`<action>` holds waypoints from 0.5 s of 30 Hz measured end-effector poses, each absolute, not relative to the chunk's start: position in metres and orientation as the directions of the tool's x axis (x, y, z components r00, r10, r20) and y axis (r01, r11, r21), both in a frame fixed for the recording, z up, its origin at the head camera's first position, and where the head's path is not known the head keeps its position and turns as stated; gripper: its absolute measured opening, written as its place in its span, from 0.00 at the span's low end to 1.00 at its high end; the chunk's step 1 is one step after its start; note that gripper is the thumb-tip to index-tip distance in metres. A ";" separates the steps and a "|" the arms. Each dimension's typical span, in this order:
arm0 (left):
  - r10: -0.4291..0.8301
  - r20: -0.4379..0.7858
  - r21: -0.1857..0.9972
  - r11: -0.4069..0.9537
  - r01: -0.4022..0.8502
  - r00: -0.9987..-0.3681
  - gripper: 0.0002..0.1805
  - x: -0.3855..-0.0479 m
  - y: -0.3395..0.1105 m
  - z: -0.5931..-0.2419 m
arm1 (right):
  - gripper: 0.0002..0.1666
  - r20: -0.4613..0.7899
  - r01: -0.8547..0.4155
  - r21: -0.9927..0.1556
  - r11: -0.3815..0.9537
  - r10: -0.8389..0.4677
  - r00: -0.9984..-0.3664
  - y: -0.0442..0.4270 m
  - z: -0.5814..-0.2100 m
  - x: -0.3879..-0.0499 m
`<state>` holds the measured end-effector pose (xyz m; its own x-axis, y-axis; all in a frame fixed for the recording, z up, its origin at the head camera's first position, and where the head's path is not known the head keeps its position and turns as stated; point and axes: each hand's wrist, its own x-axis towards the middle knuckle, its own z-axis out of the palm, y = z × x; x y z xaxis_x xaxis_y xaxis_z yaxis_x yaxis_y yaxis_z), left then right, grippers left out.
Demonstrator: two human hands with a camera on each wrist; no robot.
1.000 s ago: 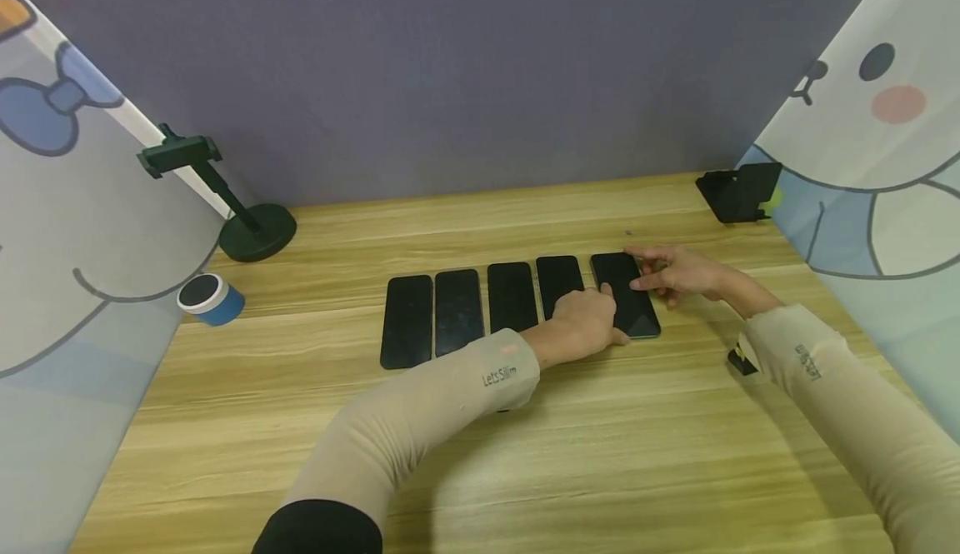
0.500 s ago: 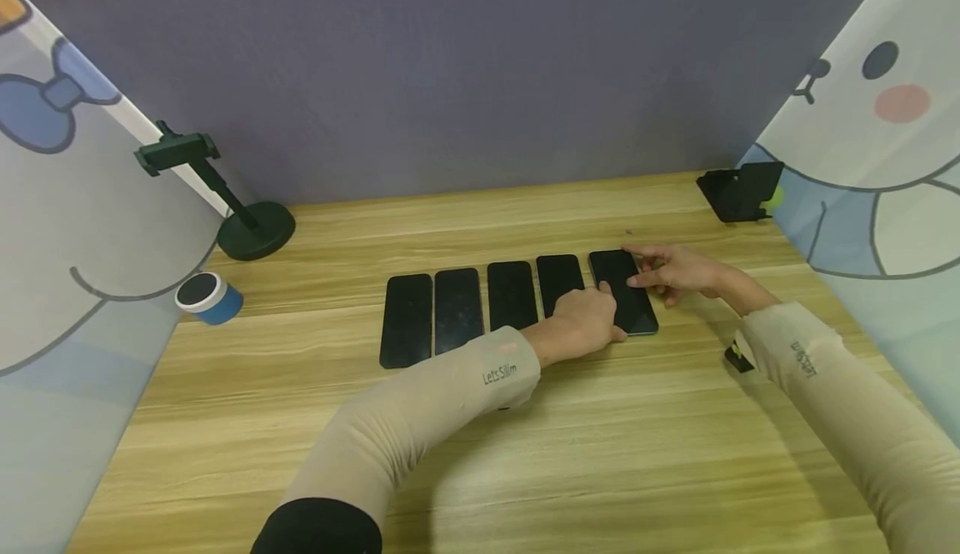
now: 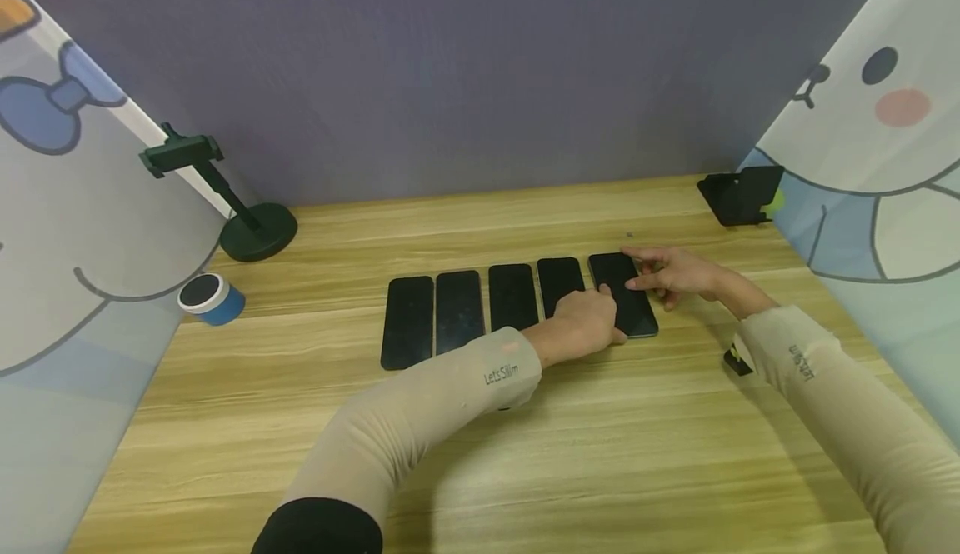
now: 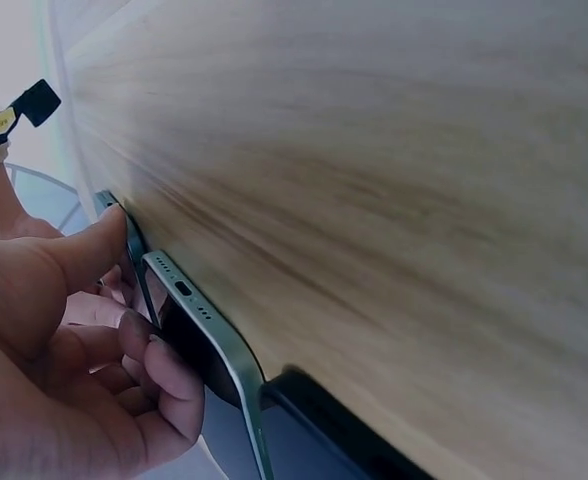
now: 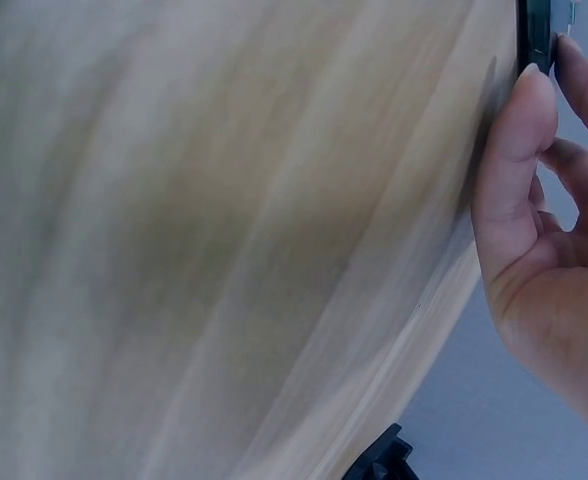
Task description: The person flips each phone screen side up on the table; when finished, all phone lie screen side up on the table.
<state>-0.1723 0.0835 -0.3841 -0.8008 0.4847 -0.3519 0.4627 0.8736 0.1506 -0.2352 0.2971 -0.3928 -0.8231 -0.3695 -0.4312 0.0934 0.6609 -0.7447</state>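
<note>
Several black smartphones lie side by side in a row on the wooden table. At the row's right end, my left hand (image 3: 581, 321) holds the lower left corner of the last smartphone (image 3: 628, 308), its thumb at the bottom edge. My right hand (image 3: 678, 275) grips that same phone by its upper right corner; in the right wrist view the thumb (image 5: 519, 120) touches its edge. Under my left hand's curled fingers sits the neighbouring phone (image 4: 204, 320), with a pale green frame. My left sleeve hides the lower parts of the middle phones (image 3: 513, 296).
At the back left stands a dark green phone stand (image 3: 258, 232). A blue and white jar (image 3: 213, 300) lies tipped near the left edge. A black folding stand (image 3: 742, 194) is at the back right corner. A grey wall panel (image 3: 480, 71) closes off the table's back.
Both hands stay on the rightmost smartphone, which has shifted very slightly to the left. The other phones keep their places.
</note>
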 end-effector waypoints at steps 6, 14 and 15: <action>0.473 -0.353 0.143 0.880 0.453 -0.807 0.49 -0.174 0.083 -0.387 | 0.49 -0.428 0.093 -0.748 0.657 -0.370 -0.825 0.298 -0.394 -0.235; 0.488 -0.315 0.147 0.872 0.466 -0.814 0.48 -0.172 0.082 -0.388 | 0.49 -0.430 0.101 -0.751 0.652 -0.367 -0.825 0.299 -0.395 -0.235; 0.491 -0.316 0.156 0.871 0.466 -0.812 0.48 -0.172 0.082 -0.389 | 0.49 -0.431 0.104 -0.753 0.650 -0.366 -0.825 0.299 -0.395 -0.235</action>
